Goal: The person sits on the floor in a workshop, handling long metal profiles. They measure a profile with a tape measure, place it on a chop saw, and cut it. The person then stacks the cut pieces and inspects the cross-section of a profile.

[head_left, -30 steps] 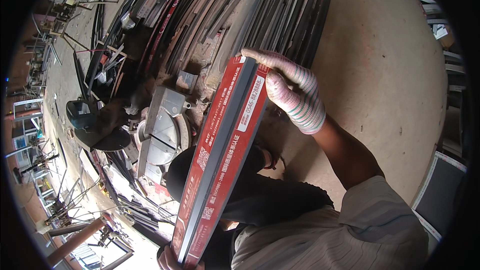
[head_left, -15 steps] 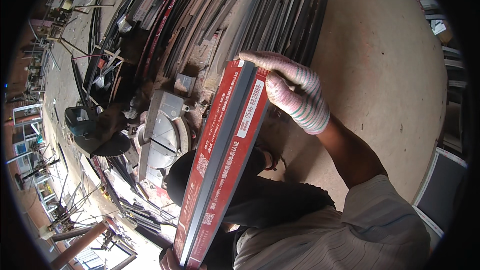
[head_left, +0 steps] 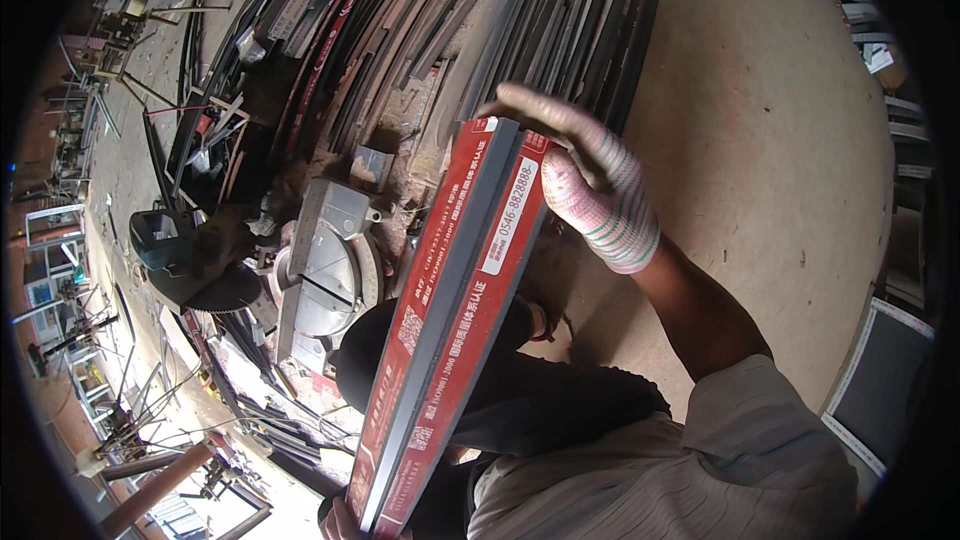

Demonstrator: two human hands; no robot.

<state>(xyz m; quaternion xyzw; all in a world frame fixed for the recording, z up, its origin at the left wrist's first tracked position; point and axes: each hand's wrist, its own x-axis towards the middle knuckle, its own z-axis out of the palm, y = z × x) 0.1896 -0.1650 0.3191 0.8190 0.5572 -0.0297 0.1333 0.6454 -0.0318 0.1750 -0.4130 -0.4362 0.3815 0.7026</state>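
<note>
Here, on the pale floor (head_left: pixel 760 90), long dark strips (head_left: pixel 600 20) lie bundled; above them a red-and-grey profile (head_left: pixel 437 320) slants before the person, upper end leaning right — a round metal saw table (head_left: pixel 315 310) is left of it. The gloved right hand (head_left: pixel 600 185) keeps thumb on the upper right edge, fingers arched past the end, gripping or not I cannot tell — the left hand (head_left: pixel 338 518), partly cut off, grasps the lower end
</note>
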